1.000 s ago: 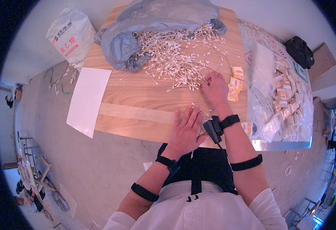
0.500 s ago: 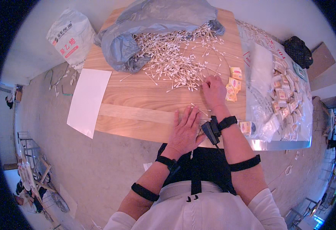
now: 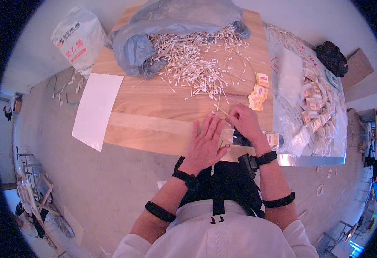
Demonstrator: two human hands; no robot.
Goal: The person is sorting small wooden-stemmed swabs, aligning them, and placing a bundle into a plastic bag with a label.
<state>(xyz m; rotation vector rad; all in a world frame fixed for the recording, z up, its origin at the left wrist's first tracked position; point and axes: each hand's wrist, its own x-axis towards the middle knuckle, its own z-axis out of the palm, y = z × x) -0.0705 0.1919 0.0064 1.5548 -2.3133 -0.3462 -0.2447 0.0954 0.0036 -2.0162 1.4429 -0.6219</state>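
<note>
A wooden table (image 3: 154, 107) stands on a grey floor; the left hand (image 3: 206, 142) lies flat at its near edge, fingers spread, on a clear bag (image 3: 228, 134); the right hand (image 3: 245, 122), just beside, pinches swabs (image 3: 220, 111); a swab pile (image 3: 197, 60) lies far.

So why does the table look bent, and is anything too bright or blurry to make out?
Head view: the fisheye lens bows the wooden table's straight edges and leaves black corners. Light is soft and bluish, shadows faint. The clear plastic sheet at right glares pale. The cotton swabs look sharp; small packets near the rim blur.
</note>
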